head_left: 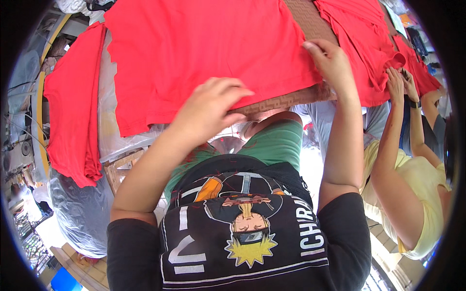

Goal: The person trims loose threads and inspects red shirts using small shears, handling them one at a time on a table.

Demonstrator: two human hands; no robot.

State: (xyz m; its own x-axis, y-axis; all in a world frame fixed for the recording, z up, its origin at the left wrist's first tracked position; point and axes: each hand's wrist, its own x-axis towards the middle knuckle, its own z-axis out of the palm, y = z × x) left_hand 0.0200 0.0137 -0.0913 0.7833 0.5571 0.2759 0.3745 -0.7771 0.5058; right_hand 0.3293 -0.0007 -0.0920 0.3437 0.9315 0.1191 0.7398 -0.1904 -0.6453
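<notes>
A wide piece of red fabric (204, 53) lies spread on the table in front of me, its near edge hanging slightly over the table's edge. My left hand (208, 104) hovers over the near edge of the fabric, thumb and fingers apart, somewhat blurred and holding nothing. At the fabric's right edge is my right hand (332, 65), its thumb and fingers curled together on the margin of the cloth.
Another red fabric piece (75, 106) drapes at the left beside clear plastic sheeting (109, 97). At the right lie more bunched red garments (357, 43), handled by a person in a yellow shirt (412, 194). Brown patterned covering (310, 19) shows between the fabrics.
</notes>
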